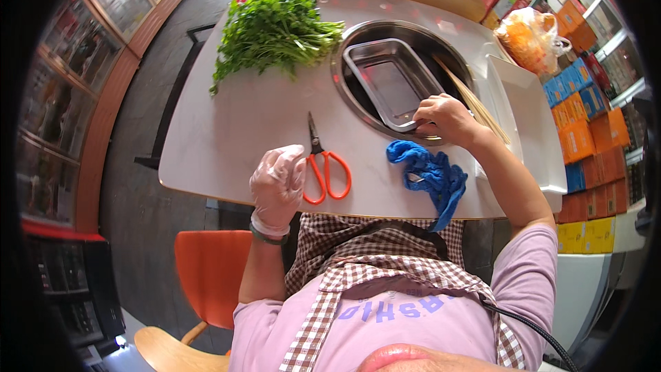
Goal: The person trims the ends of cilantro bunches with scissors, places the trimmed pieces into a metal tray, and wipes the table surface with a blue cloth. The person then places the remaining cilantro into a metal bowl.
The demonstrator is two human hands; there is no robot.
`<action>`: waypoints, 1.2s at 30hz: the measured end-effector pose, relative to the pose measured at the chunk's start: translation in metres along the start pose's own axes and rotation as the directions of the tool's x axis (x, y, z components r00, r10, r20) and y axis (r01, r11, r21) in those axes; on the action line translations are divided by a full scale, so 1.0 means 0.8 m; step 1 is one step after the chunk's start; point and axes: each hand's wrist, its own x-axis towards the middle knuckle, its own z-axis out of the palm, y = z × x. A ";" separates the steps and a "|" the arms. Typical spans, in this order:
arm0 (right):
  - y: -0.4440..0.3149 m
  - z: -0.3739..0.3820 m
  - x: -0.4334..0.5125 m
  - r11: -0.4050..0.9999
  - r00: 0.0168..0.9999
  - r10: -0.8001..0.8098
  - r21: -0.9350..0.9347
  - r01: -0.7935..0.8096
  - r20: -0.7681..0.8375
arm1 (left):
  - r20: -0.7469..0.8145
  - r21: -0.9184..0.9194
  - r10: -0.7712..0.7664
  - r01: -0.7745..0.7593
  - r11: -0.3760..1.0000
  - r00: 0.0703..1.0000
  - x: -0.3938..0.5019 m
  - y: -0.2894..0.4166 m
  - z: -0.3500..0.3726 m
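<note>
My left hand (278, 183), in a thin clear glove, hovers over the table's near edge with fingers curled in; nothing shows in it. Just right of it lie scissors (316, 140) with orange handles, blades pointing away from me. My bare right hand (445, 116) grips the near right corner of a rectangular stainless steel tray (384, 113). This tray rests across a round metal basin (338, 80), and its inside looks bare. Thin wooden skewers (477, 107) lean over the basin's right side. A crumpled blue cloth (436, 178) lies nearer me, partly over the edge.
A heap of leafy green herbs (273, 33) covers the far left of the white table (222, 139). At right stands a white rectangular tray (526, 98), with a filled plastic bag (529, 41) behind it. An orange chair (214, 268) is at my left; stacked boxes (578, 134) stand beyond the table.
</note>
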 end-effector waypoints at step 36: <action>-0.173 0.049 -0.170 0.799 0.617 0.448 0.599 0.049 -0.647 | 0.321 -0.240 0.411 -0.346 0.907 0.853 0.005 0.129 0.062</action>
